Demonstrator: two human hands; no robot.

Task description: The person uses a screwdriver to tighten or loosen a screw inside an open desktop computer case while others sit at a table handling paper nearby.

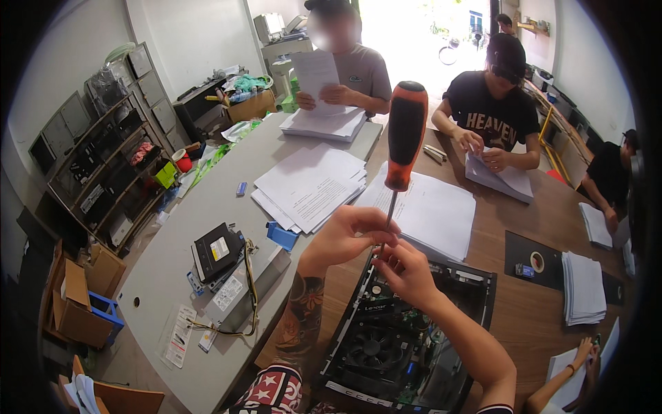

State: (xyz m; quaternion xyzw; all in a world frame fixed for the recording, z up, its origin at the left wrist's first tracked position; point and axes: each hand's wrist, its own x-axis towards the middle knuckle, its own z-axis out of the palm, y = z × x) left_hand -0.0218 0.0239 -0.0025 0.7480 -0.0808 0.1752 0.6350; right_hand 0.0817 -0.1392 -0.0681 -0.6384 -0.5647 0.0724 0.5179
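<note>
A screwdriver (405, 134) with an orange and black handle stands nearly upright, handle at the top. My left hand (348, 238) pinches its thin metal shaft. Close below, my right hand (408, 274) has its fingers pinched together by the shaft's lower end; whatever is between them is too small or hidden to make out. Both hands are above the far edge of an opened black desktop computer case (488, 293). Inside the case a black cooling fan (373, 349) and green circuit boards show. My right forearm covers part of it.
A silver power supply (234, 297) with cables and a black optical drive (218, 252) lie on the grey table at left. Paper stacks (434, 214) spread beyond the case. Two people handle papers across the tables; others sit at right. A roll of tape (537, 261) lies at right.
</note>
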